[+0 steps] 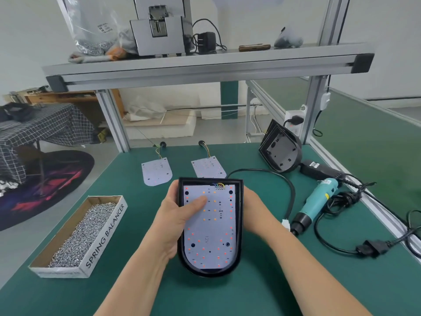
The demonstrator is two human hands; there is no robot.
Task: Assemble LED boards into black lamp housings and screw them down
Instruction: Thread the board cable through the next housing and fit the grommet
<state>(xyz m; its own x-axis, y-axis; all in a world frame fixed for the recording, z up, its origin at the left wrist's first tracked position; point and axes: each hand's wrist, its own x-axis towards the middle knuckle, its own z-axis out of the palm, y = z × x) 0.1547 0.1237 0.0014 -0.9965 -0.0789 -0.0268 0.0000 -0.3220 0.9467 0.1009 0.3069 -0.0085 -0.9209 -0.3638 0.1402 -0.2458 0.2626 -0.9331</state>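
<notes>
A black lamp housing (239, 215) is held above the green table in the middle of the head view, with a white LED board (211, 236) lying inside it. My left hand (175, 220) grips the housing's left edge, its thumb pressing on the board. My right hand (255, 213) holds the right edge from behind, mostly hidden by the housing. Two loose LED boards, one on the left (156, 171) and one on the right (208, 168), lie farther back with wires attached. Stacked empty housings (281, 151) stand at the back right.
A cardboard box of screws (79, 233) sits at the left. A teal electric screwdriver (315, 205) lies at the right among black cables and a power adapter (319, 171). An aluminium shelf (205, 65) spans overhead.
</notes>
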